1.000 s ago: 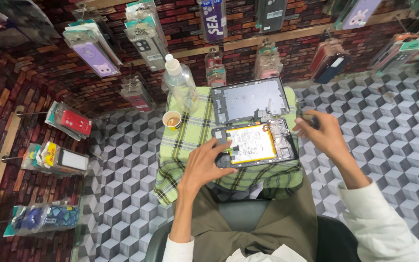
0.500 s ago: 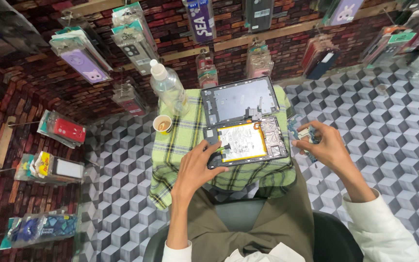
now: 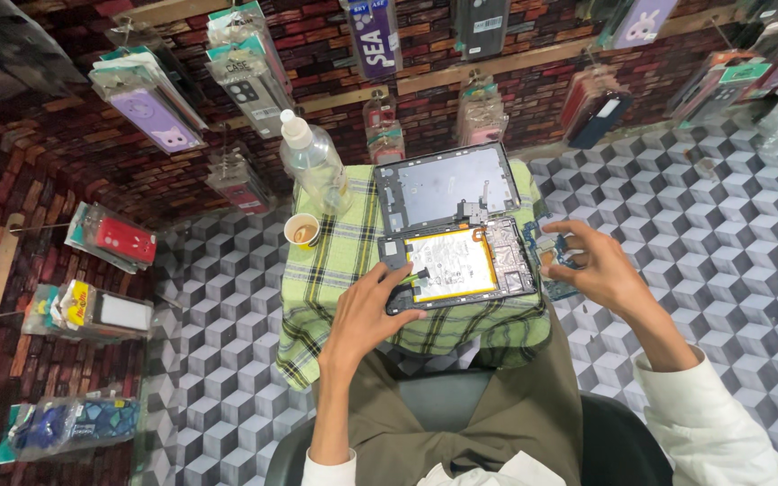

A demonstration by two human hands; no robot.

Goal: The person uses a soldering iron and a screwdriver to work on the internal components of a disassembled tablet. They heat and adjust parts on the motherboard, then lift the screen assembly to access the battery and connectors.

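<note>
An opened tablet [image 3: 461, 265] with a yellow-white battery lies on a green plaid cloth [image 3: 335, 279] over a small stand in front of me. Its grey back cover [image 3: 447, 184] lies just beyond it. My left hand [image 3: 371, 310] rests on the tablet's near left corner, fingers pressing its edge. My right hand [image 3: 601, 270] hovers at the tablet's right side, fingers curled around a small blue circuit part [image 3: 553, 256].
A clear plastic bottle [image 3: 312, 166] and a small paper cup [image 3: 302, 231] of brown drink stand on the cloth's far left. Packaged phone cases [image 3: 146, 103] hang on the brick-pattern wall. The floor has a grey cube pattern. My lap is under the stand.
My right hand has drawn in from the far right toward the tablet's right edge, now holding the small blue part. My left hand stays on the near left corner.
</note>
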